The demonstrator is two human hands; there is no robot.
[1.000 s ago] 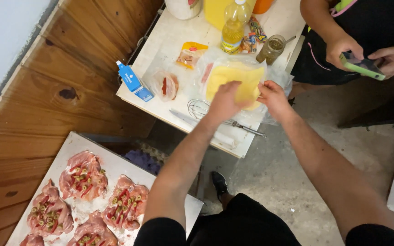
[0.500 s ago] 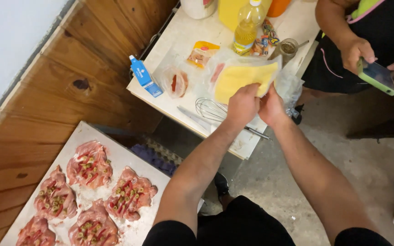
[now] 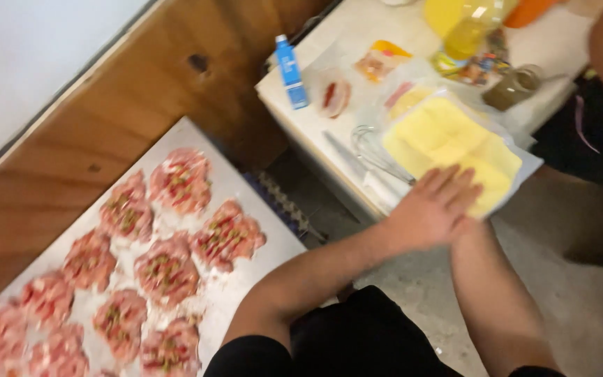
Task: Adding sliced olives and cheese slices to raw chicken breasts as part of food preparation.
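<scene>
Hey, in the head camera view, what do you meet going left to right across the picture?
Metal tray of raw meat pieces → blue bottle → small dish with something red → wire whisk → left hand at the edge of the yellow sheets → glass jar.

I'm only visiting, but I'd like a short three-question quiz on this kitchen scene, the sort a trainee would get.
1. True or false: the left hand lies over the near edge of the yellow sheets.
2. Multiple choice: the meat pieces lie on A) a metal tray, B) the floor, C) a wooden board.
3. Fill in: the blue bottle lies on the white ____, left of the wire whisk.

Key
1. True. The right hand is hidden beneath it, so its grip cannot be told.
2. A
3. table
</scene>
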